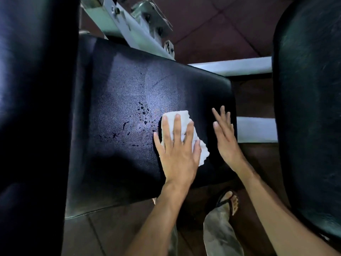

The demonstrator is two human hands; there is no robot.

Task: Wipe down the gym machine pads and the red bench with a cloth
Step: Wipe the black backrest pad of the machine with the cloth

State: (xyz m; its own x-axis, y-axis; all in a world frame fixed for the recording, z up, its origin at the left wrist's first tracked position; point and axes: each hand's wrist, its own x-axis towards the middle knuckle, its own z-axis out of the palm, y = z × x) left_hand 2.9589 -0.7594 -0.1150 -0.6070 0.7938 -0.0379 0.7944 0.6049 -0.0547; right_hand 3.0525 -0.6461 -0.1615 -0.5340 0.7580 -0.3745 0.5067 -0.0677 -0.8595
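Note:
A black machine pad point(129, 93) fills the middle of the view, with dark wet droplets scattered near its centre. My left hand point(177, 150) lies flat with fingers spread, pressing a white cloth point(186, 124) onto the pad's right part. My right hand point(226, 133) rests open on the pad's right edge, beside the cloth, holding nothing. The cloth sticks out above and to the right of my left hand. No red bench is in view.
A tall black pad point(35, 108) stands close at the left and another black pad point(311, 108) at the right. Grey metal frame bars point(232, 67) run behind the middle pad. My sandalled foot point(229, 201) is on the brown tiled floor point(114, 230) below.

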